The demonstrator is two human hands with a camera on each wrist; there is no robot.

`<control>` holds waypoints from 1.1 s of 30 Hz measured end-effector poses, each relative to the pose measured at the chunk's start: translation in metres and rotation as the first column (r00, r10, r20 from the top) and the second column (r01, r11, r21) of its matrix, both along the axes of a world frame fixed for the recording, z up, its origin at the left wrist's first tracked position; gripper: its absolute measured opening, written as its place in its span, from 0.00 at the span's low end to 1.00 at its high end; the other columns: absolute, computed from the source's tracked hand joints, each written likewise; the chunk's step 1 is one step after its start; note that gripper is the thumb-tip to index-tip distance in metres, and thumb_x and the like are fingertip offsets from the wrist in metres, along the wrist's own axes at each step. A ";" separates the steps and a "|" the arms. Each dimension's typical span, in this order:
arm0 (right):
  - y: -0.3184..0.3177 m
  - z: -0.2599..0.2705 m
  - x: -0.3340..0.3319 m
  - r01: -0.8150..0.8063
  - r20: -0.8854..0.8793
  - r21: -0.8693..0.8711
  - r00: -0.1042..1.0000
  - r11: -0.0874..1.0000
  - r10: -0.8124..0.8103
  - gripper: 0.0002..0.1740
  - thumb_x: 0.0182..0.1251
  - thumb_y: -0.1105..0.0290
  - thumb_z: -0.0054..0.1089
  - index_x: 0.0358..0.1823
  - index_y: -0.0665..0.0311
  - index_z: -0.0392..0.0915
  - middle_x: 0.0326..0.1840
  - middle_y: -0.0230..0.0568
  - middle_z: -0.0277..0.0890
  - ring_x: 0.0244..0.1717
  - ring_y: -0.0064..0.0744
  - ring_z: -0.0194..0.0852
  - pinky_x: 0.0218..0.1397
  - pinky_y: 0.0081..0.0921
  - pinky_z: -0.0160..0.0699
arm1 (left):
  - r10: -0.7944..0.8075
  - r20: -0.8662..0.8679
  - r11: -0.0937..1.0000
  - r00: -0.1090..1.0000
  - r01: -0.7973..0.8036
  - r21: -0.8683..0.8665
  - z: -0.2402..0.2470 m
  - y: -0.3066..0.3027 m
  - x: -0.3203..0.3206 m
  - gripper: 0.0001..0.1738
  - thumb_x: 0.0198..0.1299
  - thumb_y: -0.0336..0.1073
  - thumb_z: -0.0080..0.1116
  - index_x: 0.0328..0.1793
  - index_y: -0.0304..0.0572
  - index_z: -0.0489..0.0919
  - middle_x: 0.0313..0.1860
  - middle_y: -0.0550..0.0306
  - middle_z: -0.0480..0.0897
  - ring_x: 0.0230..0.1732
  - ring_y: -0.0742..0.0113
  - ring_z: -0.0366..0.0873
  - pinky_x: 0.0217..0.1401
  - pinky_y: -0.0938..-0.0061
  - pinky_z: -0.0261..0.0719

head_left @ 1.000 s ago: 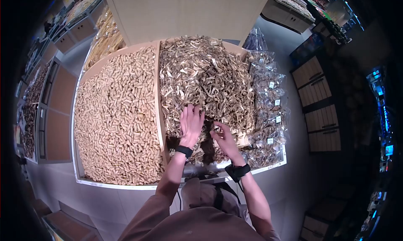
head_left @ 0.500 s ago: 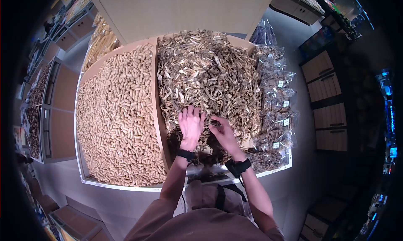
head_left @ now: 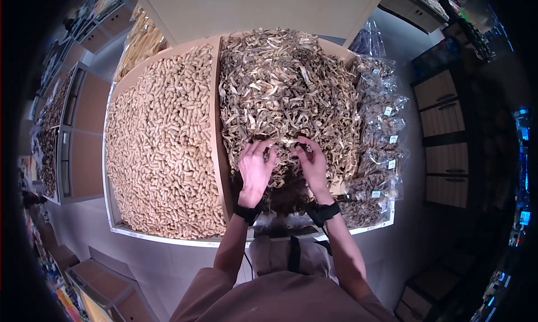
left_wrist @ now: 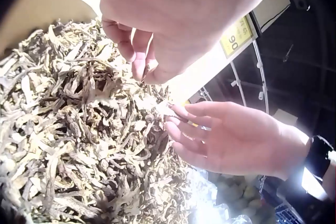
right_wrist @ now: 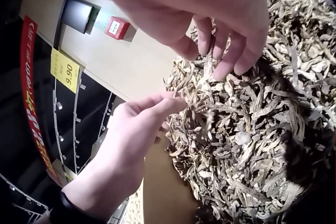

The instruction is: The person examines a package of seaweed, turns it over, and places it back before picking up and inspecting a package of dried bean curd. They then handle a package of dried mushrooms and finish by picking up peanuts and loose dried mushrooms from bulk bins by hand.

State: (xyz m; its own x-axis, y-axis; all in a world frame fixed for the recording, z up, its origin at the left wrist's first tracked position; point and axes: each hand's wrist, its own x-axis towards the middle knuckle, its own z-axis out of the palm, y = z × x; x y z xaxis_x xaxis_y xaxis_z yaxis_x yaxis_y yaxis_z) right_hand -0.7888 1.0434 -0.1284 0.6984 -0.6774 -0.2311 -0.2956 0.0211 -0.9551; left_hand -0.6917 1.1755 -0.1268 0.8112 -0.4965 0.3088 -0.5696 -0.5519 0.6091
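A large heap of dried mushroom strips point(head_left: 291, 86), brown and cream, fills the right compartment of a wooden bin. Over its near part, my left hand point(head_left: 256, 169) pinches a small dark mushroom strip point(left_wrist: 150, 66) between thumb and fingertips. Just to the right, my right hand point(head_left: 314, 168) faces it with bent fingers. A pale mushroom strip point(right_wrist: 209, 66) shows between the right thumb and fingers, close over the heap. The two hands are a short gap apart, and dark shadow lies on the strips below them.
Peanuts in shells point(head_left: 162, 148) fill the left compartment, behind a wooden divider point(head_left: 219, 148). Clear bags with white labels point(head_left: 381, 137) line the right side. A white-edged rim point(head_left: 185, 242) runs along the front. A tall beige panel point(head_left: 263, 11) stands behind.
My right hand has moved forward over the heap and slightly away from the left, its fingers now bent toward it. The left thumb has spread from the fingers. The head view has shifted slightly.
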 end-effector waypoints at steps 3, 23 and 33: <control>-0.002 -0.001 -0.005 0.057 0.094 0.027 0.994 0.998 -0.059 0.14 0.72 0.71 0.59 0.56 0.66 0.77 0.48 0.34 0.80 0.37 0.19 0.79 0.41 0.18 0.76 | 0.018 -0.111 0.993 0.994 -0.031 -0.116 -0.003 0.005 -0.001 0.10 0.57 0.33 0.65 0.45 0.42 0.86 0.35 0.52 0.84 0.35 0.51 0.80 0.45 0.62 0.80; 0.035 0.009 -0.067 -0.042 0.217 0.276 0.976 0.960 -0.020 0.08 0.71 0.72 0.62 0.48 0.64 0.77 0.39 0.29 0.80 0.41 0.17 0.80 0.45 0.14 0.72 | -0.177 -0.541 0.942 0.822 -0.017 -0.334 0.017 0.060 -0.065 0.17 0.61 0.29 0.66 0.56 0.37 0.84 0.28 0.61 0.78 0.28 0.78 0.72 0.35 0.81 0.72; 0.057 -0.026 -0.069 -0.134 0.113 0.238 0.988 0.962 0.109 0.09 0.70 0.70 0.64 0.47 0.63 0.79 0.39 0.26 0.80 0.40 0.14 0.76 0.46 0.15 0.74 | -0.176 -0.535 0.944 0.826 -0.012 -0.328 -0.035 0.094 -0.076 0.14 0.64 0.32 0.61 0.54 0.33 0.83 0.33 0.52 0.81 0.30 0.69 0.76 0.36 0.75 0.75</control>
State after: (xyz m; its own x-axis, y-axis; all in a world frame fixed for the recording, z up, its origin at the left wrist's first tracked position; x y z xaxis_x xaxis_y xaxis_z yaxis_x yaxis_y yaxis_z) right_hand -0.8577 1.1002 -0.1541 0.7994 -0.5174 -0.3052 -0.2155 0.2272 -0.9497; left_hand -0.7677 1.2693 -0.1613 0.8500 -0.5260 -0.0307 -0.1213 -0.2520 0.9601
